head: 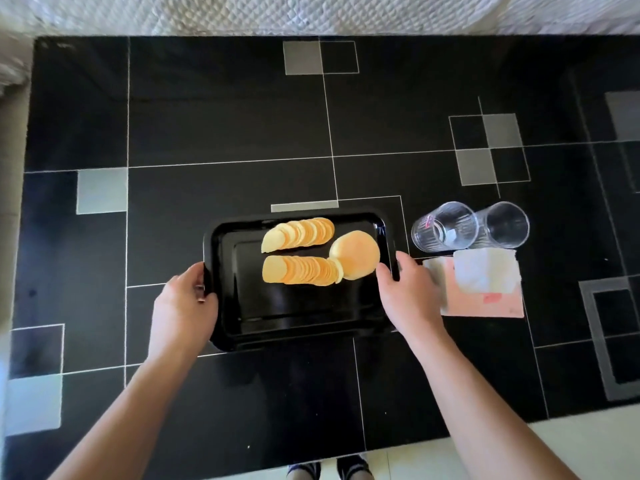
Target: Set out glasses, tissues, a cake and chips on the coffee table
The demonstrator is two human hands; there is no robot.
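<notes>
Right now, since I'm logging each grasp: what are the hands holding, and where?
Both hold the black tray: left hand on its left edge, right hand on its right edge.

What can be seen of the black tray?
The glossy black rectangular tray has rounded corners and a raised rim. It lies flat above the dark coffee table. Two rows of chips and a round cake lie on it. The left hand and right hand grip its short ends.
</notes>
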